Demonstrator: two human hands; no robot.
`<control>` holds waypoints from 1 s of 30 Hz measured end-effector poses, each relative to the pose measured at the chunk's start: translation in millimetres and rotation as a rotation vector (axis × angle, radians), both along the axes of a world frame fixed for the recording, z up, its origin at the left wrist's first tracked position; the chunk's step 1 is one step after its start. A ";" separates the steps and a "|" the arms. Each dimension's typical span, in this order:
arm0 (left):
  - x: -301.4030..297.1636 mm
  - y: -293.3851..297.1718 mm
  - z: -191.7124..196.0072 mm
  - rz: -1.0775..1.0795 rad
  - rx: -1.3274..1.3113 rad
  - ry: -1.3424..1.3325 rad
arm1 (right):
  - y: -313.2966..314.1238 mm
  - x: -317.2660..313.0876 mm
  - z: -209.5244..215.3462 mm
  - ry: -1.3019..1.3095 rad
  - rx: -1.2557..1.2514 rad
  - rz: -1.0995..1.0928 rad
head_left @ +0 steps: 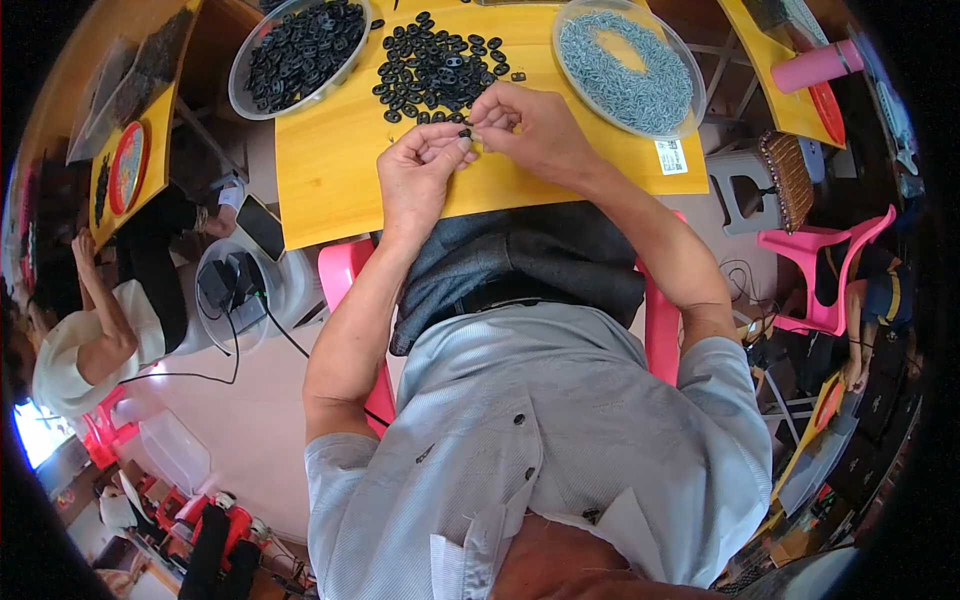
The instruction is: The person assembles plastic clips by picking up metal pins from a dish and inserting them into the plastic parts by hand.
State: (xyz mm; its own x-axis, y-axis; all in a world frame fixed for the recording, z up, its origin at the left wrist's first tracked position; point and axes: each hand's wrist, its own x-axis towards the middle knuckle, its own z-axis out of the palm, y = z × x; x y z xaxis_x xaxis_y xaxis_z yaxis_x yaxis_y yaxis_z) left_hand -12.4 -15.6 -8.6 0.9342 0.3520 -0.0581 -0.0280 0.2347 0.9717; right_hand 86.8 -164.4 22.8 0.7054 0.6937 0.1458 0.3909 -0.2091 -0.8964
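Pinching a small black part (466, 133) between fingertips of both hands, left hand (418, 178) and right hand (530, 130) meeting above the yellow table (330, 170); sitting just short of a loose pile of black parts (440, 66); flanked by a bowl of black parts (297, 50) and a bowl of grey parts (628, 68).

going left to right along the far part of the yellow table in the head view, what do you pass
clear bowl of black parts → loose pile of black parts on the yellow table → clear bowl of grey metal parts → pink cylinder on the neighbouring table
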 end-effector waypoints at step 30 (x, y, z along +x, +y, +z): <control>0.5 1.7 3.8 0.021 -0.137 -0.039 | -2.9 -11.7 -7.7 0.110 0.101 -0.075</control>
